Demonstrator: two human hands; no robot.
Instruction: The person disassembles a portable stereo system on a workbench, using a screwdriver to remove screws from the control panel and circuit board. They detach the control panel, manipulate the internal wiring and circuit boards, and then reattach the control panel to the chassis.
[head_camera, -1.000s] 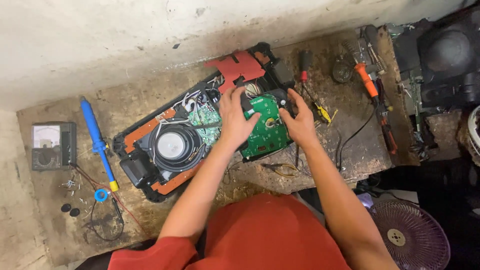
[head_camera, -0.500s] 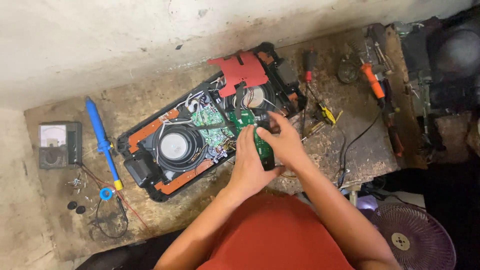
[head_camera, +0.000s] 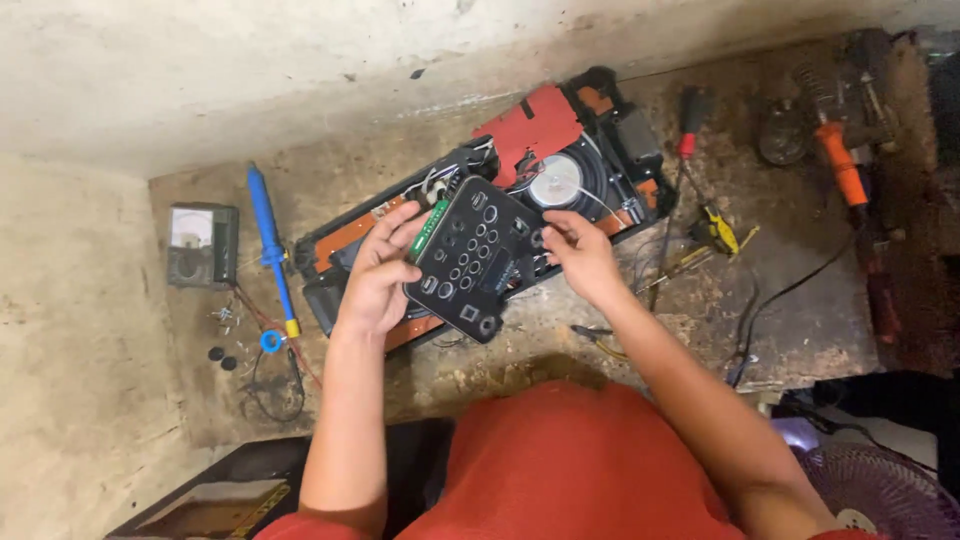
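2 hands hold a black button panel (head_camera: 478, 262) above the opened speaker case (head_camera: 590, 170): left hand (head_camera: 375, 275) grips its 9 o'clock edge, right hand (head_camera: 578, 250) pinches the 3 o'clock edge. Keeping it level and close to the case should spare the thin wires (head_camera: 655, 265) at 3 o'clock.
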